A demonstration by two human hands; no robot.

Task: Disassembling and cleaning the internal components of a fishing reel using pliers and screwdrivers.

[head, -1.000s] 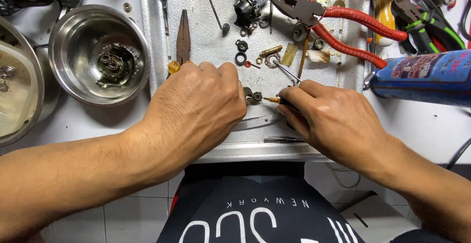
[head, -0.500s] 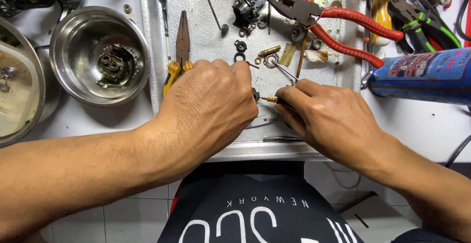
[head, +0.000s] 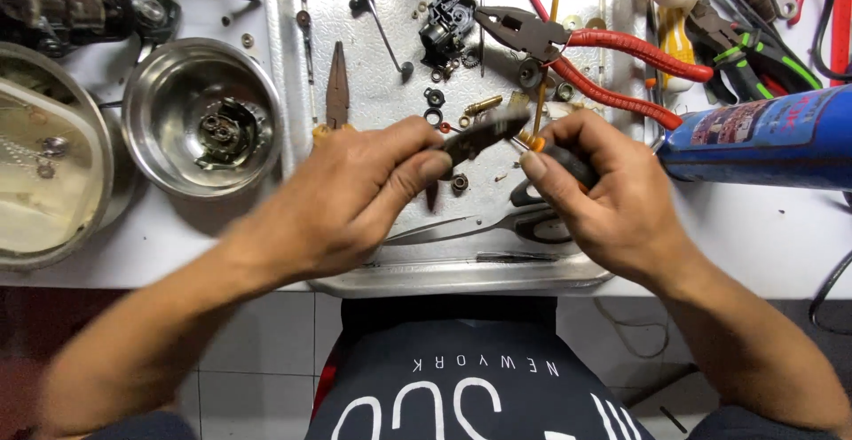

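From the head camera, we are looking down at a white bench with a metal tray (head: pixel 461 273) at its near edge. Our left hand (head: pixel 355 196) is pinching a small dark flat part (head: pixel 479 135) above the tray's middle. Our right hand (head: pixel 603 196) is closing around a black-handled screwdriver (head: pixel 543 76), its tip meeting that part. Loose washers and screws (head: pixel 435 107) are lying on the tray, so reassembly seems unfinished. Red-handled pliers (head: pixel 612 67) are resting toward the far edge, a steel bowl (head: pixel 202 118) at the left.

Blurred by motion: dark part (head: pixel 479 136) pinched in left hand (head: pixel 355 196). Screwdriver handle (head: pixel 568 163) mostly hidden inside right hand (head: pixel 612 196). Spray can (head: pixel 763 138) cut off at right edge.
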